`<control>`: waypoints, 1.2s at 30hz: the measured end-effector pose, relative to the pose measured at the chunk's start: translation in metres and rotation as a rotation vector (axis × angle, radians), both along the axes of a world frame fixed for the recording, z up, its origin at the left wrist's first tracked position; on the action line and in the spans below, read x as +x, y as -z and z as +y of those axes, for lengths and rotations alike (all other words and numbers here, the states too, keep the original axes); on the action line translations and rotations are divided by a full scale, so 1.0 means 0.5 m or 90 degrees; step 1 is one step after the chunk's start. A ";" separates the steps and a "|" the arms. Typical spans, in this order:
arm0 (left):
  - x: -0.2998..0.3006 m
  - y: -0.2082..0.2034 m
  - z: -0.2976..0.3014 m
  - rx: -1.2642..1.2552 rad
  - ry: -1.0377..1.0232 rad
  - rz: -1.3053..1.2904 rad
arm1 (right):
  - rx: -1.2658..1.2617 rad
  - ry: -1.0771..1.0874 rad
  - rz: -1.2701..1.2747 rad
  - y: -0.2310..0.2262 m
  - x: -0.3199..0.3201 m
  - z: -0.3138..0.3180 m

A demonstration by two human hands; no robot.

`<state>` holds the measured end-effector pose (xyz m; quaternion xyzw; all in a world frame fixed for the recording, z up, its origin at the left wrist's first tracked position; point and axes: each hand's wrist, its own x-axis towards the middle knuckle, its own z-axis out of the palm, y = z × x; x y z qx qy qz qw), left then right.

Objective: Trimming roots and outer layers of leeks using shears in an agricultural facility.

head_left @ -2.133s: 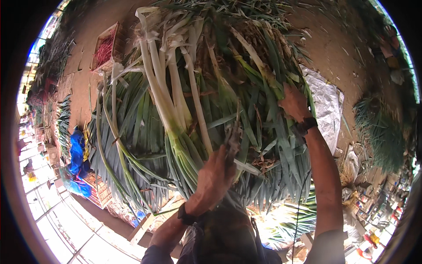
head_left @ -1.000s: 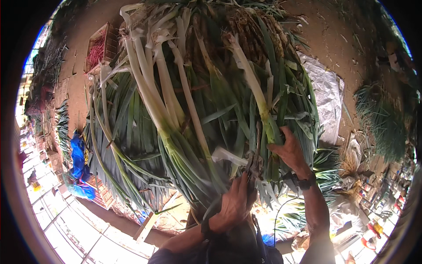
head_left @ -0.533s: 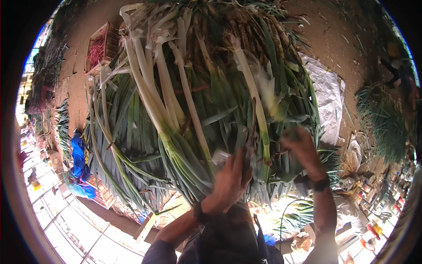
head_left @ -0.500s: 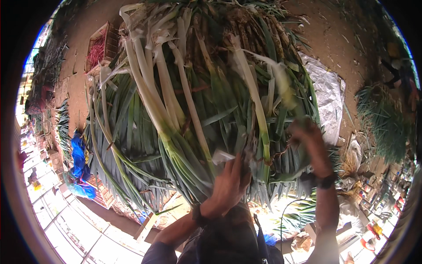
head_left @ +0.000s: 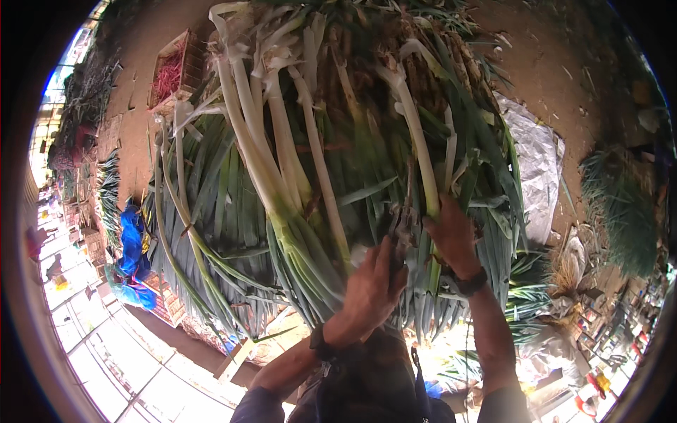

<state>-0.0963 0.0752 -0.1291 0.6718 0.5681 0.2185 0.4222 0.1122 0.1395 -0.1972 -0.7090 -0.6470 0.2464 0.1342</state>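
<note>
A big heap of leeks lies before me, the roots of many pointing away and the dark green leaves (head_left: 211,204) toward me. My right hand (head_left: 453,236) is closed around the green part of one leek (head_left: 417,144), whose white shaft stretches away from me. Left of it, my left hand (head_left: 371,290) is low over the leaves, its fingers bent. A greyish, blurred thing shows at its fingertips, too unclear to name. Further left, a bundle of cleaned leeks (head_left: 264,155) with pale white shafts rests on top of the heap.
A crate (head_left: 169,74) with thin red things stands at the far left, by blue plastic (head_left: 132,247) nearer me. White sheeting (head_left: 532,162) lies on the dirt ground right of the heap. More green stalks (head_left: 613,211) are piled at the far right.
My right hand has come left and inward onto the leek. The pale yellowish strip of leaf that was blurred in the air above it no longer shows there. My left hand has hardly moved.
</note>
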 end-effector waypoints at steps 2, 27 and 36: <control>-0.017 0.009 0.004 0.071 -0.017 -0.009 | -0.016 -0.044 0.014 -0.042 -0.007 -0.024; 0.087 -0.071 0.112 0.008 0.082 0.080 | -0.051 -0.141 -0.184 -0.194 0.065 -0.270; 0.074 -0.035 0.172 0.042 0.098 0.070 | -0.102 -0.039 -0.120 -0.240 0.032 -0.224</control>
